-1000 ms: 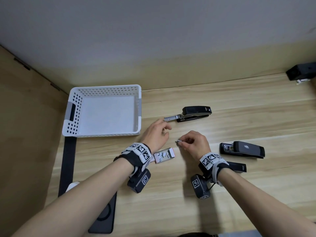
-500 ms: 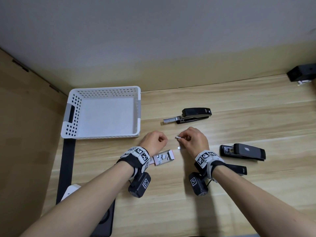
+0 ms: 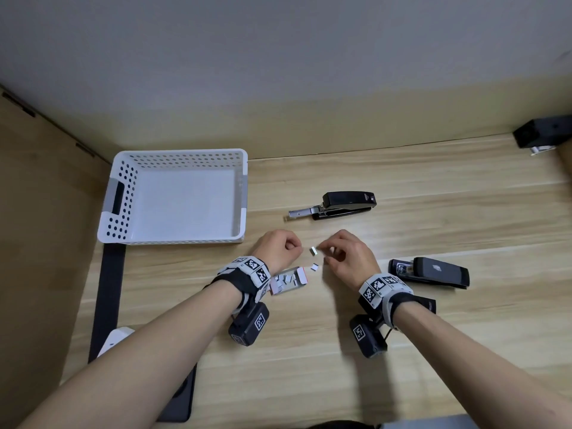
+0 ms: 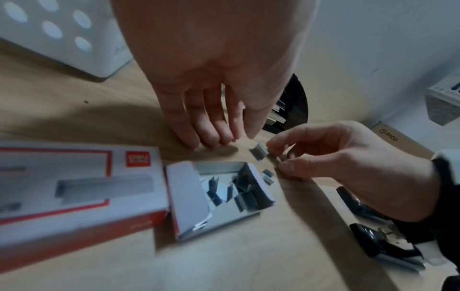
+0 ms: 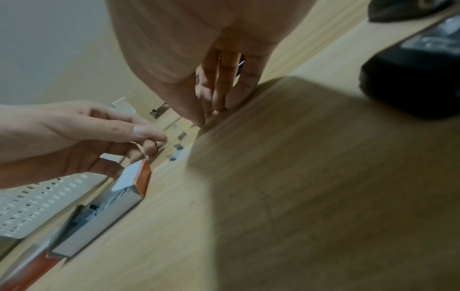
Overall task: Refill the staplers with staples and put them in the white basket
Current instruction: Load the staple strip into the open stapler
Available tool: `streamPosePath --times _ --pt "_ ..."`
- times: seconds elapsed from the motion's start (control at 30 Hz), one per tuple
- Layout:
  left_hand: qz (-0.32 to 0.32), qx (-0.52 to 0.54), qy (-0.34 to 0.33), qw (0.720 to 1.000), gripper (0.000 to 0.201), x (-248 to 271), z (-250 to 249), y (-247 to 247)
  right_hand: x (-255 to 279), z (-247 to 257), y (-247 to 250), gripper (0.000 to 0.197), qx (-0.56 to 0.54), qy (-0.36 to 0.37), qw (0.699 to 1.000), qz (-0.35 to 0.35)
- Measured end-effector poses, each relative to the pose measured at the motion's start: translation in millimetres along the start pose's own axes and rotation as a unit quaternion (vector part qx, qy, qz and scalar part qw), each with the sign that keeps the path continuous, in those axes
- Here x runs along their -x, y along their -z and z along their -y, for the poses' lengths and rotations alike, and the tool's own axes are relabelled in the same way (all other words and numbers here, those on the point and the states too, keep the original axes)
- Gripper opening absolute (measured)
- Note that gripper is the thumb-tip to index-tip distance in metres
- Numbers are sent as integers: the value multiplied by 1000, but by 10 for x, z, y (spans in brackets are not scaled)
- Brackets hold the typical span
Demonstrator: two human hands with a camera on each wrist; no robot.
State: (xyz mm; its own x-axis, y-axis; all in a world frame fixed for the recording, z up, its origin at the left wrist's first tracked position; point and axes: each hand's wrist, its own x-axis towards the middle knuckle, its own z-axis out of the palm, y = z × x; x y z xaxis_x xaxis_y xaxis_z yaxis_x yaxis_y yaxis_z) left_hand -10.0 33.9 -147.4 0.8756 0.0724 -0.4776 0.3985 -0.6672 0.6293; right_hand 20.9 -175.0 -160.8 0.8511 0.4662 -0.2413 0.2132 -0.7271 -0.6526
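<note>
A short staple piece (image 3: 313,250) sits at the fingertips of my right hand (image 3: 340,255), which pinch its end just above the table (image 4: 260,150). My left hand (image 3: 278,249) is curled beside it, fingertips (image 4: 211,137) down on the wood, with nothing seen in it. Another staple piece (image 3: 315,267) lies loose below them. The open staple box (image 3: 289,280) with several broken pieces lies by my left wrist. A black stapler (image 3: 340,204) with its tray pulled out lies beyond the hands. The white basket (image 3: 176,156) stands at the far left with nothing in it.
A second black stapler (image 3: 430,272) lies right of my right hand, and a third (image 3: 428,305) is half hidden behind my right wrist. A black device (image 3: 544,134) sits at the far right corner. A black strip (image 3: 108,289) runs along the table's left side.
My left hand drew back from the stapler's tray and curled up close to my right hand. A second staple piece now lies loose on the table below the held one.
</note>
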Motion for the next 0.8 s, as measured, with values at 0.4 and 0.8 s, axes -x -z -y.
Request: streamPosePath --times 0.4,0.8 --pt "8 -80 -30 996 20 -171 -278 -81 145 2 -48 24 -68 -44 996 -44" --pt "-31 -35 -66 997 16 -103 -45 19 126 -1 -98 23 -53 -67 996 -30"
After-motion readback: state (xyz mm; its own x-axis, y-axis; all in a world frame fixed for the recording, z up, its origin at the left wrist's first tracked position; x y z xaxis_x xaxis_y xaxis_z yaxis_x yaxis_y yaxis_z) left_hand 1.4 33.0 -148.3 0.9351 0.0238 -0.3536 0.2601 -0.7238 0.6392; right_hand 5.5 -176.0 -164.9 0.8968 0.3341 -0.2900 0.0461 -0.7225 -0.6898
